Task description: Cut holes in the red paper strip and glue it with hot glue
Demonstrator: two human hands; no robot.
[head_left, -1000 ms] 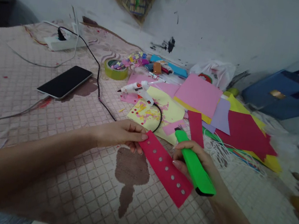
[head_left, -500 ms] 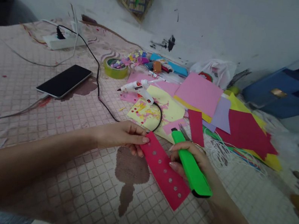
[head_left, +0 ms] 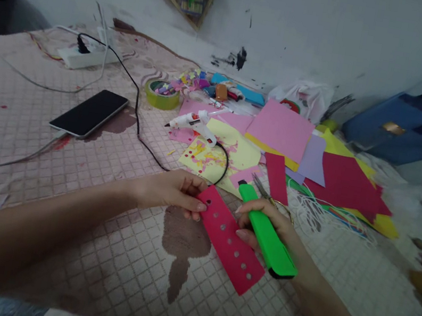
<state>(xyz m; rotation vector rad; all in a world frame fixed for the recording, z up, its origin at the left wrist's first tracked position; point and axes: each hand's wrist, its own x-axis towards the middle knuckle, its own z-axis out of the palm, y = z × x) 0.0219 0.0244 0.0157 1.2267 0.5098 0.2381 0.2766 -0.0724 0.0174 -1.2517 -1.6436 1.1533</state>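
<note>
My left hand [head_left: 173, 192] pinches the upper left end of a dark pink paper strip [head_left: 235, 254] between thumb and fingers. A row of several round holes runs along the strip, and one hole near the thumb looks darker than the others. My right hand [head_left: 265, 221] is wrapped around a long green tool [head_left: 268, 235] with black ends, whose exact kind I cannot tell. Its fingertips reach to the strip's right edge. The strip is held at a slant above the tablecloth. Just behind the right hand lie scissors [head_left: 264, 191], partly hidden.
A white glue gun [head_left: 196, 122] lies on pale yellow paper [head_left: 237, 146]. Coloured sheets [head_left: 280, 132] and tangled white string [head_left: 315, 213] are at right. A phone [head_left: 89, 113], a tape roll [head_left: 161, 97] and a power strip [head_left: 86, 56] with cables are at left.
The strip has shifted slightly left and turned a little in my left hand. The left thumb now sits lower, and a hole by it shows. My right hand still grips the green tool.
</note>
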